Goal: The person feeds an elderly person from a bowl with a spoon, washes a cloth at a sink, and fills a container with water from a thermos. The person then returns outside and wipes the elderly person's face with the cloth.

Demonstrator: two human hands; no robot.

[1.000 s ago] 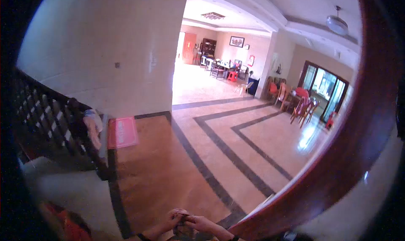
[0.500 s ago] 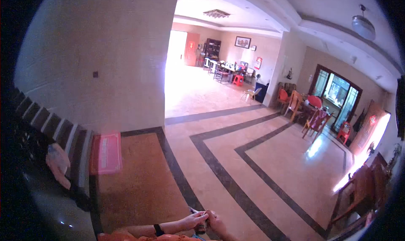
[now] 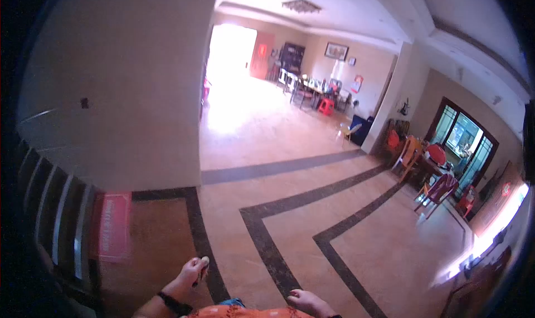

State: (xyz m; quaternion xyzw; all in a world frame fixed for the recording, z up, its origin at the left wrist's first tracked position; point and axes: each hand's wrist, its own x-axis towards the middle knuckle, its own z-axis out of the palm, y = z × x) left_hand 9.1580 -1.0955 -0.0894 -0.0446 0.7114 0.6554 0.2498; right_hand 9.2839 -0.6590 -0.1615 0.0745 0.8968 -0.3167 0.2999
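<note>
My left hand point(image 3: 191, 270), with a dark band at the wrist, is closed around a small object point(image 3: 205, 260). One end of it shows pale and rounded, and a dark part hangs below the fingers; its kind is too small to tell. Lower in the head view and to the right, my right hand point(image 3: 305, 300) has its fingers curled in, with no object showing in it. The hands are well apart, on either side of my orange patterned clothing point(image 3: 253, 312). Neither hand touches any furniture.
A red mat point(image 3: 114, 226) lies at the foot of the stairs point(image 3: 53, 212) on the left, beside a wall point(image 3: 139, 95). Dark bands cross the tiled floor point(image 3: 290, 229). Tables with chairs point(image 3: 409, 153) and a red stool point(image 3: 326, 106) stand farther off.
My hands were together around a dark object and have separated, the left moving left with a small object, the right moving right. The view has shifted and sits nearer the room ahead.
</note>
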